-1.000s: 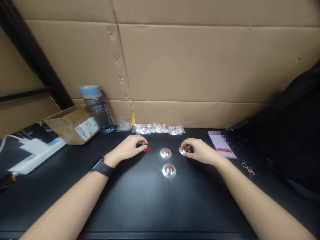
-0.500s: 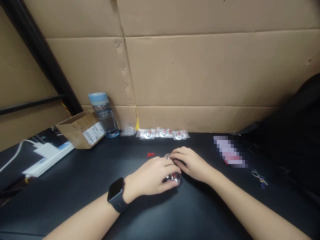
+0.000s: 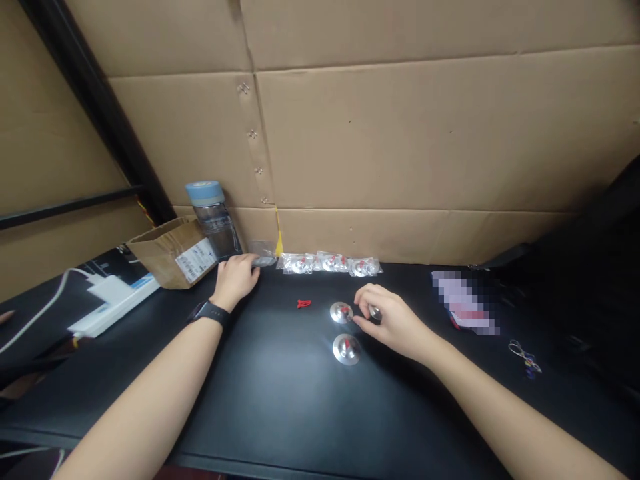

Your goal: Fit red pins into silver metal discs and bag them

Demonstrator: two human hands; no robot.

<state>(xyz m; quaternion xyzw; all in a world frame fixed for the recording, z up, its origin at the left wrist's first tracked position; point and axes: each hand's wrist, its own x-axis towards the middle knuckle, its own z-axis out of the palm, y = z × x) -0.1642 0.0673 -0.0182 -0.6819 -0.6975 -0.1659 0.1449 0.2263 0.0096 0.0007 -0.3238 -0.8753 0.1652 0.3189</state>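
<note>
Two silvery finger cymbals with red loops at their domed centres, a farther one [image 3: 341, 313] and a nearer one [image 3: 347, 349], lie on the black table. Just right of the farther cymbal is my right hand [image 3: 393, 319], its fingers curled round a shiny metal piece [image 3: 375, 312] that looks like another finger cymbal, mostly hidden. My left hand [image 3: 235, 280] reaches to the back of the table, where its fingers close on the edge of a clear plastic bag [image 3: 264, 261]. A small red strip [image 3: 303, 304] lies between the hands.
Several bagged cymbals [image 3: 333, 263] line the cardboard wall [image 3: 400, 153]. At left stand a blue-lidded bottle [image 3: 215, 220], a paper box [image 3: 165, 257] and a white power strip [image 3: 115, 307]. A blurred-out item [image 3: 463, 303] and a corded trinket [image 3: 525, 357] are on the right.
My left hand has left the cymbals and moved back and left to the plastic bags. My right hand has shifted slightly right, so both cymbals on the table show fully.
</note>
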